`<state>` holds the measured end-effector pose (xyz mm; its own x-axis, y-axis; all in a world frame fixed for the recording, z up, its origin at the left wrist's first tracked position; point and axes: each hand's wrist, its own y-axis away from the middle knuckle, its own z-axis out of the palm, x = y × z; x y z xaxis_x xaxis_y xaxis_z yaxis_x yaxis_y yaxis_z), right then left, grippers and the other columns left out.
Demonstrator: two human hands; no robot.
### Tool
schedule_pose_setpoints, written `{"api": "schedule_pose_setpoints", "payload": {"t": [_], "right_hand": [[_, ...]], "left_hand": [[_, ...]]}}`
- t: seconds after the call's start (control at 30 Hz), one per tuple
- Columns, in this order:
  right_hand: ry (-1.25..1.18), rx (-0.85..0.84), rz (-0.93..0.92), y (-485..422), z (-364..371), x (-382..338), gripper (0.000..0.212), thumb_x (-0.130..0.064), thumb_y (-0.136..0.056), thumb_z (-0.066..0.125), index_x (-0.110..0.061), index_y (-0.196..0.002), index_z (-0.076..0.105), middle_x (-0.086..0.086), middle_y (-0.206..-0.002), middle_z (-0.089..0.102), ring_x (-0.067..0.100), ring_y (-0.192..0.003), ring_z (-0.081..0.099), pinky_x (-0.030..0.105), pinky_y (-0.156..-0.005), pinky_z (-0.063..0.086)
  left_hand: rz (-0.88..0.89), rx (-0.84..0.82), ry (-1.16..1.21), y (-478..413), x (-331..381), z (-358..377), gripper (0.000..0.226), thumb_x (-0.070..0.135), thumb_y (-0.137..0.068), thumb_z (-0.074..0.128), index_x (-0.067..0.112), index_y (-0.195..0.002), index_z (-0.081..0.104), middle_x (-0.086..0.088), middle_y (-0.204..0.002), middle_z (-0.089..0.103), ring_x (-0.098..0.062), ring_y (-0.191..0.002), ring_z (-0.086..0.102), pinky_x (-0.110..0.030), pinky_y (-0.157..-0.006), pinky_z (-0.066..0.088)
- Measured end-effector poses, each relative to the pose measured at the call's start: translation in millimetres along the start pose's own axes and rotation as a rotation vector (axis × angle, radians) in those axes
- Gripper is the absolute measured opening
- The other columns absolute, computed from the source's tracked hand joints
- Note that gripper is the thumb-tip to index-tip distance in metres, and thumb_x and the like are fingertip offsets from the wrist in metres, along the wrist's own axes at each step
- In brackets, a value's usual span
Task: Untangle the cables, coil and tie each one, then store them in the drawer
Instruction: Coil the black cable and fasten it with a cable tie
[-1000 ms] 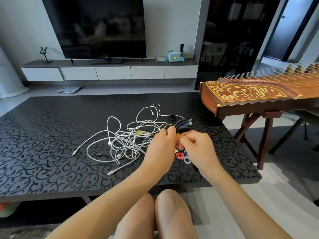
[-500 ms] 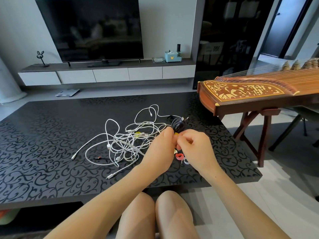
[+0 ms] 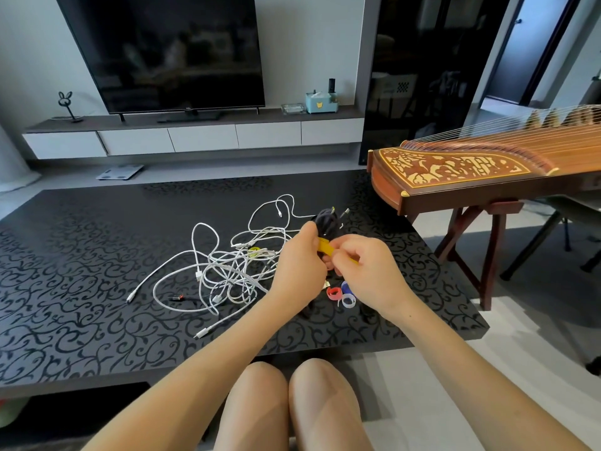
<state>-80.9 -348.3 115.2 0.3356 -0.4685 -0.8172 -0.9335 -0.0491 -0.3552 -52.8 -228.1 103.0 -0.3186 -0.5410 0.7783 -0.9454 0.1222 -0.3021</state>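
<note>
One black cable (image 3: 326, 221), already coiled, is being held up just above the worktop (image 3: 81, 288) between our two hands, and a yellow tie strap (image 3: 325, 247) is lying across its lower part. Our left hand (image 3: 300, 265) is gripping the coil with fingers curled round it, while our right hand (image 3: 367, 271) is pinching the strap's other end between thumb and fingertips. Just beneath our right hand, three loose ties are lying curled on the worktop, close together: a red tie (image 3: 334, 292), a blue tie (image 3: 346, 287) and a pale tie (image 3: 348, 301). Left of our hands, a tangle of white cables (image 3: 234, 268) is sprawling over the dark patterned surface, with a yellow-green tie (image 3: 255, 253) lying in its middle and a small black plug (image 3: 177, 298) lying at its near left edge. Off the right side, a wooden zither (image 3: 471, 170) is standing on its trestle. Beyond the worktop, a dark television (image 3: 169, 50) is standing on a low white cabinet (image 3: 201, 138).
</note>
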Motion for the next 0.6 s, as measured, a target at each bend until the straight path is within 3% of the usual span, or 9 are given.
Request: {"api": "schedule_pose_setpoints", "payload": {"t": [0.1,0.17,0.2,0.3,0.37,0.5,0.6], "right_hand": [[-0.055,0.051,0.020,0.5,-3.3,0.8,0.034,-0.001,-0.088,0.050,-0.014,-0.060,0.065,-0.010,-0.067,0.064,0.026,-0.057,0.060,0.040,-0.052,0.051],[-0.100,0.069,0.047,3.1,-5.1,-2.1,0.047,-0.001,-0.089,0.050,-0.033,-0.056,0.061,-0.011,-0.068,0.065,0.017,-0.060,0.064,0.038,-0.052,0.053],[-0.115,0.073,0.047,3.3,-6.1,-3.6,0.050,-0.001,-0.088,0.050,-0.034,-0.052,0.059,-0.004,-0.072,0.067,0.017,-0.063,0.066,0.039,-0.053,0.054],[-0.171,0.045,0.052,3.7,-11.4,-4.3,0.049,0.000,-0.087,0.050,-0.028,-0.049,0.058,0.005,-0.079,0.069,0.027,-0.068,0.067,0.045,-0.061,0.055],[-0.147,0.020,0.033,5.6,-17.2,-0.7,0.039,-0.004,-0.089,0.053,-0.021,-0.057,0.064,0.004,-0.076,0.070,0.019,-0.070,0.068,0.034,-0.068,0.055],[-0.262,-0.009,0.174,17.1,-26.4,12.3,0.020,-0.012,-0.092,0.060,-0.005,-0.079,0.074,0.009,-0.053,0.062,0.011,-0.042,0.055,0.018,-0.043,0.045],[-0.596,0.002,0.407,19.0,-28.3,23.8,0.019,-0.009,-0.091,0.059,0.005,-0.088,0.071,0.005,-0.054,0.058,0.009,-0.043,0.047,0.019,-0.041,0.040]], "left_hand": [[-0.155,-0.065,0.298,-0.6,1.2,-1.0,0.024,0.010,-0.100,0.036,0.013,-0.076,0.040,-0.004,-0.066,0.052,-0.017,-0.051,0.049,-0.022,-0.046,0.041],[-0.300,-0.196,0.543,1.2,1.3,-3.1,0.028,0.024,-0.103,0.036,0.012,-0.081,0.048,-0.004,-0.069,0.058,-0.016,-0.055,0.054,-0.024,-0.051,0.047],[-0.349,-0.290,0.649,2.2,1.1,-3.7,0.035,0.030,-0.104,0.033,0.010,-0.082,0.052,-0.005,-0.069,0.059,-0.017,-0.057,0.054,-0.027,-0.054,0.048],[-0.441,-0.456,0.833,4.5,0.0,-6.8,0.046,0.038,-0.104,0.027,0.009,-0.081,0.055,-0.004,-0.066,0.054,-0.016,-0.054,0.051,-0.026,-0.054,0.048],[-0.478,-0.405,0.878,3.2,-0.4,-10.2,0.039,0.033,-0.103,0.033,0.011,-0.079,0.054,0.000,-0.062,0.047,-0.012,-0.050,0.044,-0.022,-0.049,0.043],[-0.449,-0.301,0.859,1.6,-3.2,-17.9,0.033,0.026,-0.101,0.042,0.012,-0.072,0.050,0.005,-0.055,0.041,-0.007,-0.046,0.034,-0.017,-0.044,0.032],[-0.389,-0.352,0.818,4.4,-3.2,-22.2,0.032,0.027,-0.101,0.041,0.012,-0.075,0.050,0.005,-0.056,0.040,-0.008,-0.048,0.033,-0.017,-0.045,0.030]]}}
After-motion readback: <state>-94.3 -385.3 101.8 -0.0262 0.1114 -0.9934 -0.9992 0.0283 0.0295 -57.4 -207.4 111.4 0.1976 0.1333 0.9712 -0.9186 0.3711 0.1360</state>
